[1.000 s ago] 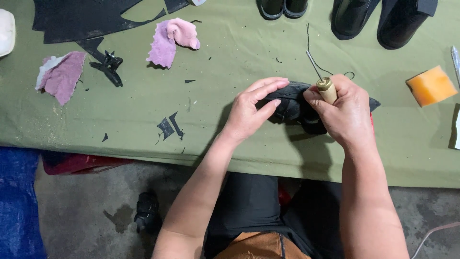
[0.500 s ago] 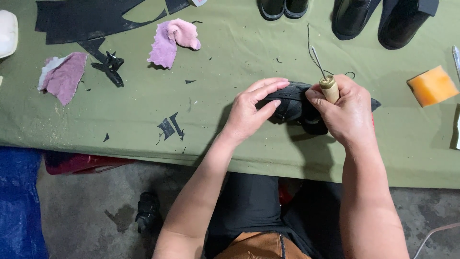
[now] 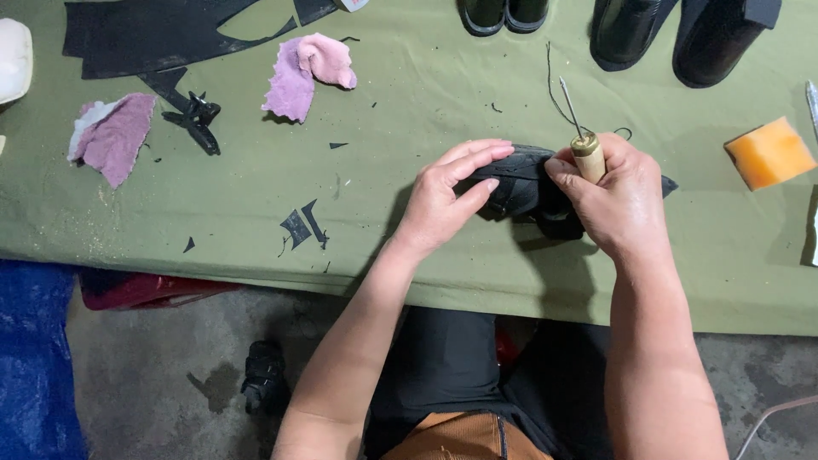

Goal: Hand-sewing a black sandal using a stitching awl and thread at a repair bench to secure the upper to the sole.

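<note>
A small black shoe (image 3: 517, 183) lies on the green cloth-covered table (image 3: 409, 221), near its front edge. My left hand (image 3: 447, 196) wraps over the shoe's left end, fingers stretched along its top. My right hand (image 3: 620, 198) clasps the shoe's right side and also grips an awl with a pale wooden handle (image 3: 588, 156); its metal needle (image 3: 571, 109) points up and away. A thin black thread (image 3: 552, 89) trails from the shoe toward the far side of the table.
Two pink rags (image 3: 307, 72) (image 3: 112, 136) and black leather offcuts (image 3: 162, 38) lie at the left. Small black scraps (image 3: 302, 226) sit near the front edge. An orange sponge (image 3: 769, 152) is at the right. Dark shoes (image 3: 673, 34) stand along the far edge.
Both hands stay on the shoe with barely any shift; the awl's handle remains upright in my right hand.
</note>
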